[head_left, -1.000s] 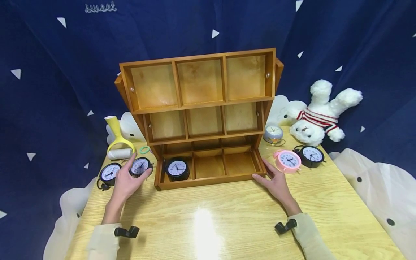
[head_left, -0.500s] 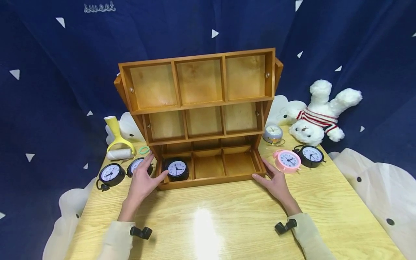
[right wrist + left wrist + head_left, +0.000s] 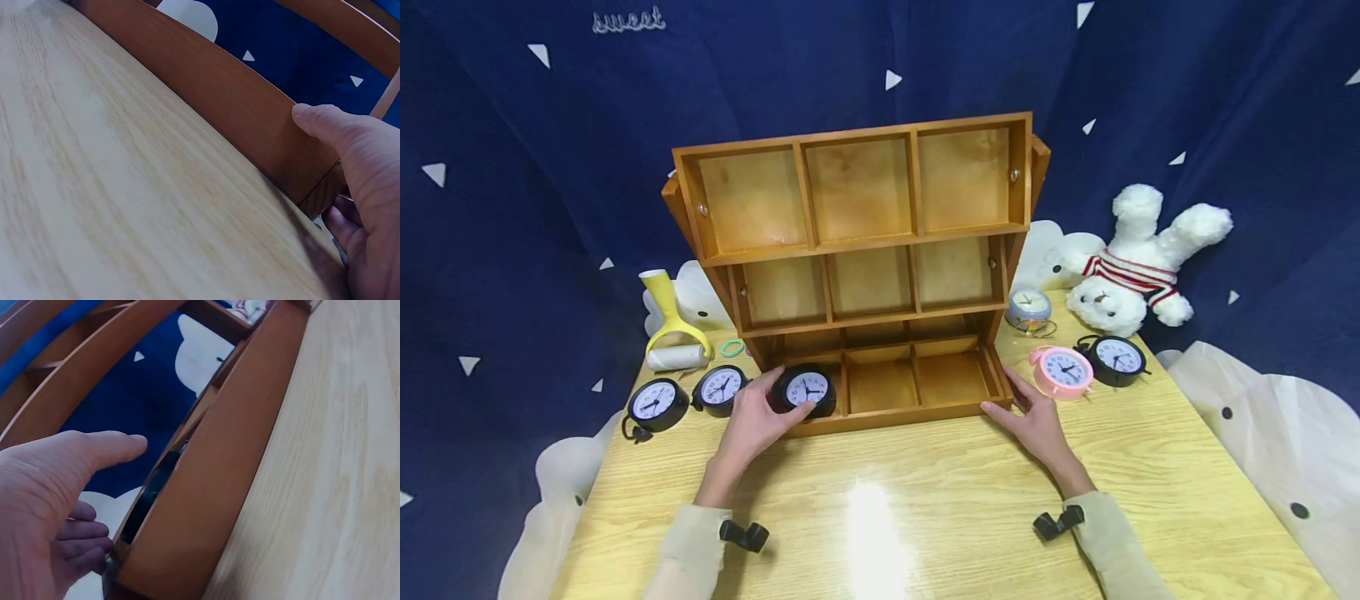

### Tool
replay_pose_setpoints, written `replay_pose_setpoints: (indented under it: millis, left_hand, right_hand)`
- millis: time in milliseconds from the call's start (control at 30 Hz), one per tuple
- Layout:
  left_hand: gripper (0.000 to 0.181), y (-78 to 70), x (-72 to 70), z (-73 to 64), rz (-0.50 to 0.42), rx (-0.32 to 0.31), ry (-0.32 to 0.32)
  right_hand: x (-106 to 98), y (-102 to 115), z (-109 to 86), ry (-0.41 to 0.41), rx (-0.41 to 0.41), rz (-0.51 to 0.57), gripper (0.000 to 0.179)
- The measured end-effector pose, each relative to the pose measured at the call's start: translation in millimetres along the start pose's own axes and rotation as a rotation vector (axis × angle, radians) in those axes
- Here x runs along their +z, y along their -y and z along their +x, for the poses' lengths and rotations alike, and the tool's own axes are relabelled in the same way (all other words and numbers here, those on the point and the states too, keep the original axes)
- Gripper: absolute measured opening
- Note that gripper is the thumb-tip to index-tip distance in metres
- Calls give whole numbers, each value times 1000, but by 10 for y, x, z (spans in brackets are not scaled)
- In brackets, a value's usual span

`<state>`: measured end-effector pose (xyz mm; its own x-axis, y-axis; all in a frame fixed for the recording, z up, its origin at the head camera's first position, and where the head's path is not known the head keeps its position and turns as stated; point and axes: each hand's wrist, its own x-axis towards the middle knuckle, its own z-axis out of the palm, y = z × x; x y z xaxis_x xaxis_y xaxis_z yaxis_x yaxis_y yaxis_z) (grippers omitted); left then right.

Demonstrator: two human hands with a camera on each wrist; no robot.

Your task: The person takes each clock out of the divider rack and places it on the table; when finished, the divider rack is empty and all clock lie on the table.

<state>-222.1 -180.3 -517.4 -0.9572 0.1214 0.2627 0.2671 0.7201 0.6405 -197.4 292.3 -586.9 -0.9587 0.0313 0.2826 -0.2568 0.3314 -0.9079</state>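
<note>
A wooden tiered shelf with divided compartments stands on the table. In its bottom left compartment lies a black alarm clock, face up. My left hand is at that corner, thumb and fingers spread. Its thumb reaches over the clock's lower edge in the head view; in the left wrist view the thumb hangs above the front board, apart from it, and the fingers are beside the corner. My right hand holds the shelf's bottom right corner, thumb on the front board and fingers round the side.
Two black alarm clocks lie left of the shelf, near a yellow-handled lint roller and a green ring. On the right are a pink alarm clock, another black clock, a grey-blue clock and a white teddy bear.
My left hand has moved right, from the black clock beside the shelf to the shelf's bottom left corner and the clock in it. My right hand has stayed at its corner.
</note>
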Motion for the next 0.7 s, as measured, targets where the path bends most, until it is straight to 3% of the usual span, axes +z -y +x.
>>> replay_pose_setpoints:
  millis: [333, 600, 700]
  left_hand:
    - [91, -73, 143, 101, 123, 17, 88]
    - [99, -162, 86, 218, 184, -75, 184]
    - [99, -181, 81, 222, 189, -106, 202]
  right_hand:
    - [20, -8, -4, 10, -1, 49, 78]
    - [-5, 374, -16, 28, -3, 3, 75]
    - [-14, 401, -29, 31, 3, -5, 75]
